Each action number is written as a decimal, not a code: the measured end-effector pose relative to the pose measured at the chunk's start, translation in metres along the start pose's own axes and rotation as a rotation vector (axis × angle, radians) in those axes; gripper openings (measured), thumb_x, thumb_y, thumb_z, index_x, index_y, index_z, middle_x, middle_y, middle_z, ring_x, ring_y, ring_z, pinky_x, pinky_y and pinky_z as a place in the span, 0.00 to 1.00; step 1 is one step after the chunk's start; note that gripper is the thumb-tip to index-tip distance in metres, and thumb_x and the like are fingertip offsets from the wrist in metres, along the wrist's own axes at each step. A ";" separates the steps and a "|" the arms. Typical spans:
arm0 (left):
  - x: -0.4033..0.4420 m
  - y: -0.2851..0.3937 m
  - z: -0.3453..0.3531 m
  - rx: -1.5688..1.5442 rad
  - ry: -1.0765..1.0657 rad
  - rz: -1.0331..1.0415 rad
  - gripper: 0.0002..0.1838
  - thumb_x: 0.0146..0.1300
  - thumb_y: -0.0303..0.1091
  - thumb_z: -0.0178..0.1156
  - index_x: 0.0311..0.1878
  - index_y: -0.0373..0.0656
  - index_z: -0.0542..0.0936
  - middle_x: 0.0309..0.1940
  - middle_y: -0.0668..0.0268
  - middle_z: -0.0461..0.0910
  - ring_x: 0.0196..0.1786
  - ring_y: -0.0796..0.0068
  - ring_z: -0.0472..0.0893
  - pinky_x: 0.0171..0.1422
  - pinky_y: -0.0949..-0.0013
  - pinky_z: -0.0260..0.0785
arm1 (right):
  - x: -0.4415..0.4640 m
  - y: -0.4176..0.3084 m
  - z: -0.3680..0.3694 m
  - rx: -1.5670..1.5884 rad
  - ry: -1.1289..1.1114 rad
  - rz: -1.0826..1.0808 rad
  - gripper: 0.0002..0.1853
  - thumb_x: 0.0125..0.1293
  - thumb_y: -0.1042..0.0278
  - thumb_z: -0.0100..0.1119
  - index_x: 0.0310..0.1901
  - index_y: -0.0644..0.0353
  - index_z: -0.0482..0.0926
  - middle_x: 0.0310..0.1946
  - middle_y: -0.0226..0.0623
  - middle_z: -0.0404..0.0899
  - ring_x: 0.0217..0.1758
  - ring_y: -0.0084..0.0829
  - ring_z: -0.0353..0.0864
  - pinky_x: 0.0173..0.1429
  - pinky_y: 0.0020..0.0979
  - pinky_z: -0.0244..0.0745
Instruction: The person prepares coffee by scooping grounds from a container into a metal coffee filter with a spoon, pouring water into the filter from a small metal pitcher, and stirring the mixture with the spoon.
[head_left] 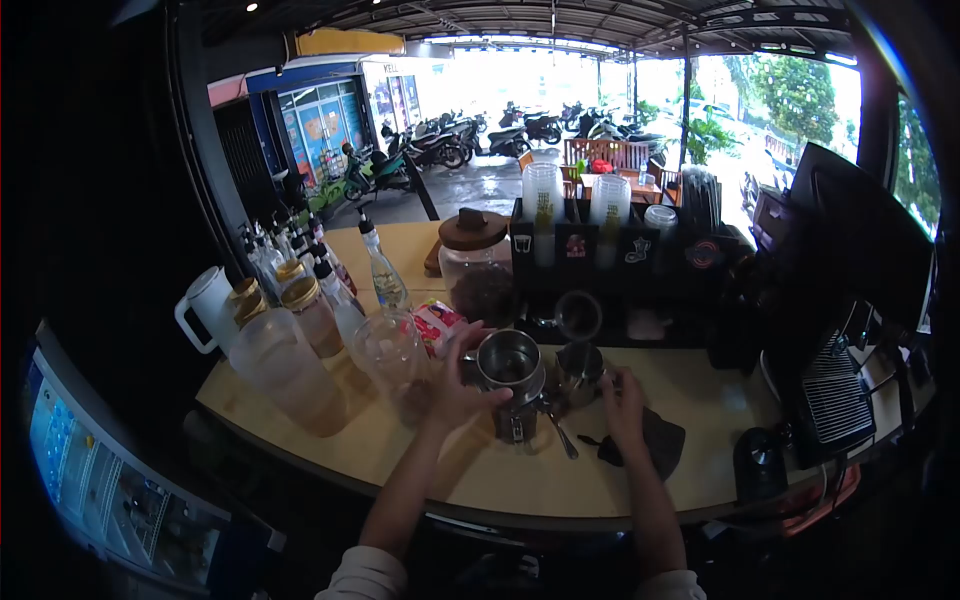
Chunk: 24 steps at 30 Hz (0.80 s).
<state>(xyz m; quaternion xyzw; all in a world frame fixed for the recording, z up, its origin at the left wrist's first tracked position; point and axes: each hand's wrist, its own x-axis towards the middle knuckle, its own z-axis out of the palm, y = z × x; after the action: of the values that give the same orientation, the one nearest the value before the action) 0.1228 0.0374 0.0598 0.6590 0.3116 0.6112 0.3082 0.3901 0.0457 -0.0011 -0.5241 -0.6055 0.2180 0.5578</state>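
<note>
1. Holding a shiny metal cup [508,360] with the left hand [462,392], thumb and fingers bent around the side.
2. Right below the cup: a clasp jar [517,428]. Cannot tell if touching.
3. Pinching the handle of a metal pitcher [579,372] with the right hand [625,400], just right of the cup.
4. On the wooden counter [480,482], near the right hand: a spoon [566,438] and a black cloth [657,443].
5. Close to the left hand: a red and white packet [436,325].
</note>
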 end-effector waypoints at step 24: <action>0.009 0.060 0.004 0.423 -0.161 -0.058 0.46 0.37 0.44 0.82 0.61 0.39 0.71 0.53 0.59 0.78 0.56 0.68 0.79 0.62 0.66 0.72 | 0.001 0.015 0.010 0.399 -0.051 0.172 0.10 0.69 0.66 0.58 0.33 0.62 0.73 0.23 0.25 0.70 0.28 0.16 0.66 0.33 0.23 0.62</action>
<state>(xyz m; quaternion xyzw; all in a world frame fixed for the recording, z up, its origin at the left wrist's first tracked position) 0.1291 0.0072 0.1124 0.7464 0.4258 0.4687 0.2046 0.3872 0.0552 -0.0165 -0.4475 -0.5172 0.3935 0.6143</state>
